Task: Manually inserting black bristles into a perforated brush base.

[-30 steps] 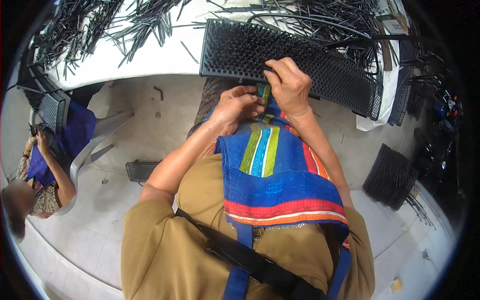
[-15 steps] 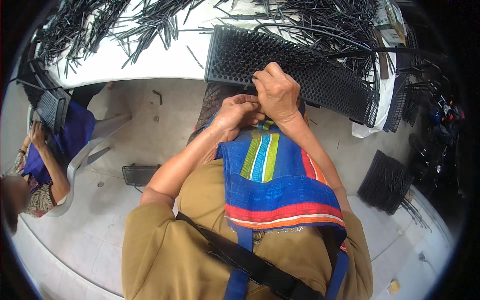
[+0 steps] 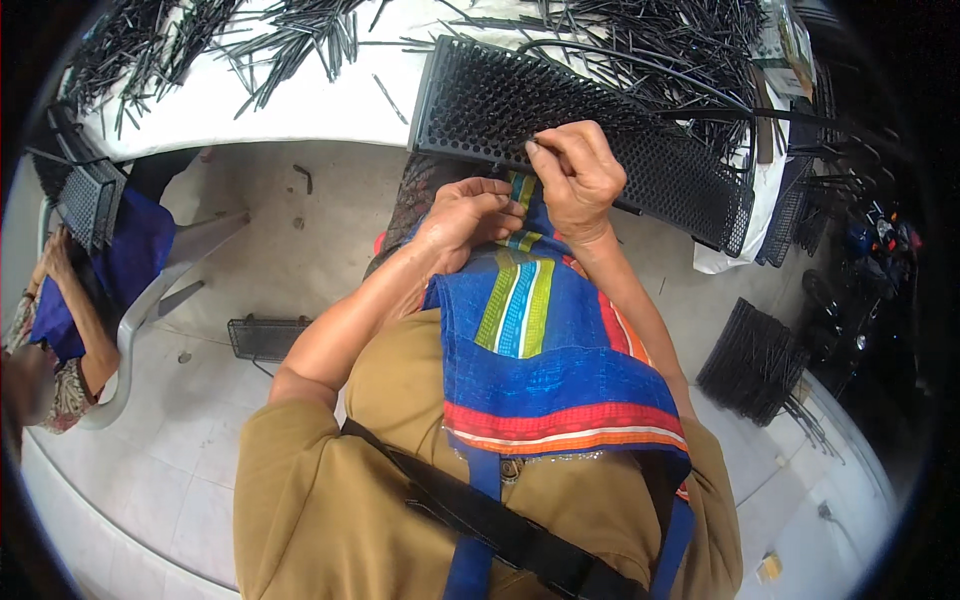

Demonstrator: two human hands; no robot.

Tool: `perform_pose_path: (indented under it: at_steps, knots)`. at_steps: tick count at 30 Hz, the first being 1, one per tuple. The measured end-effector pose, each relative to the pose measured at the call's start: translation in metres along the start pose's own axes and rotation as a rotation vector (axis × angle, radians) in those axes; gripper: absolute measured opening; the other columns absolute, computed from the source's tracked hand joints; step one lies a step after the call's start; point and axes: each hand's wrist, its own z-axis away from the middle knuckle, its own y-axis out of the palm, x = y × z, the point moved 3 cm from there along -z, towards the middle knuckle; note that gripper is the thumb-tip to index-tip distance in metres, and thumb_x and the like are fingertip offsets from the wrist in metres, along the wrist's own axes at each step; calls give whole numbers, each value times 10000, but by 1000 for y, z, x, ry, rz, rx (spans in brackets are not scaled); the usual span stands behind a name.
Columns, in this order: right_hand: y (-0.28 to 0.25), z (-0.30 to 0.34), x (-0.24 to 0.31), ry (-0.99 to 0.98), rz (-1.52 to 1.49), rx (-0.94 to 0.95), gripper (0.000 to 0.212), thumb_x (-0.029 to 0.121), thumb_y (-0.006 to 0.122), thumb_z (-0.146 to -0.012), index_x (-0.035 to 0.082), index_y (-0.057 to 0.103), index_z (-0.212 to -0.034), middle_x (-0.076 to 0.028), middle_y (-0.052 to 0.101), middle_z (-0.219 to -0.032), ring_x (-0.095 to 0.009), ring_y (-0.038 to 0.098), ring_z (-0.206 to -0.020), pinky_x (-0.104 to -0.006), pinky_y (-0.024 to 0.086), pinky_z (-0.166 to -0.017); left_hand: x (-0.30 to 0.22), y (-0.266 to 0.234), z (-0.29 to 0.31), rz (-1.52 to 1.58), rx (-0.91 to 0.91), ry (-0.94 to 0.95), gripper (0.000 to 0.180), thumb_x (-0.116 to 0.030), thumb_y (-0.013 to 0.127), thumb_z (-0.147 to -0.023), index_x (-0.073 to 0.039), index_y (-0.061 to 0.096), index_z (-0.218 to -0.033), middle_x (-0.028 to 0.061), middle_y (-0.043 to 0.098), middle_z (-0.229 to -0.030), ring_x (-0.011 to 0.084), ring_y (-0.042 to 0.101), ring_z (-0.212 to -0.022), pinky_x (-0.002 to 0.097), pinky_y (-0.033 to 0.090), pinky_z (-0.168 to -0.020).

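A long black perforated rack (image 3: 480, 100), its holes filled with many short black pegs at the left part, slants across the near edge of the table in front of me. My right hand (image 3: 582, 178) is closed in a pinch at the rack's near edge, fingertips over the holes. Anything between those fingertips is too small to make out. Just left and nearer, below the rack, my left hand (image 3: 468, 218) is curled, thumb and fingers together above the striped blue apron (image 3: 560, 330) on my lap. What it holds, if anything, is hidden.
Loose black sticks (image 3: 300, 45) lie heaped on the white-covered table (image 3: 270, 110). At the left, a person (image 3: 75, 300) sits on a pale chair with another black rack (image 3: 92, 200). A black mesh piece (image 3: 265, 338) and a bundle of black rods (image 3: 752, 360) rest on the floor.
My right hand has turned and shifted slightly right, its fingertips now showing against the rack. The left hand has come a little away from it. The whole view has shifted slightly.
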Motion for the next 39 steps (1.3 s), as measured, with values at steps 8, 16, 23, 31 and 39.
perform_pose_path:
  at_steps: [8,16,23,31,39]
  knots:
    - [5,13,-14,35,56,99,109,-28,723,-720,18,688,-812,-70,597,-767,-141,553,-557,-265,429,-495,2,0,-1,-21,-9,-22,243,-54,551,-910,23,567,-1140,155,683,-939,199,673,-768,273,553,-671]
    - [-3,21,-13,-28,297,161,110,17,732,-696,55,682,-787,-53,614,-770,-227,638,-640,-321,502,-556,6,1,1,-39,-27,-27,245,-47,546,-910,24,564,-1144,155,682,-959,194,673,-782,277,556,-690]
    - [1,10,-13,-64,357,167,62,68,709,-736,72,675,-787,-55,586,-742,-249,617,-618,-345,482,-546,0,6,-2,-47,-15,11,271,-71,553,-903,43,548,-1149,161,679,-906,189,665,-736,277,543,-652]
    - [-21,45,-20,-78,239,269,54,71,698,-745,62,649,-768,-98,575,-717,-286,591,-602,-390,455,-540,1,6,23,-60,251,38,289,-96,630,-879,24,576,-1135,149,670,-934,207,655,-785,306,542,-732]
    - [-40,119,-65,402,-40,610,128,159,680,-703,43,670,-758,-107,600,-729,-293,625,-660,-386,486,-595,-131,36,79,-390,54,671,270,-33,618,-872,31,580,-1132,136,673,-1009,177,655,-822,278,515,-725]
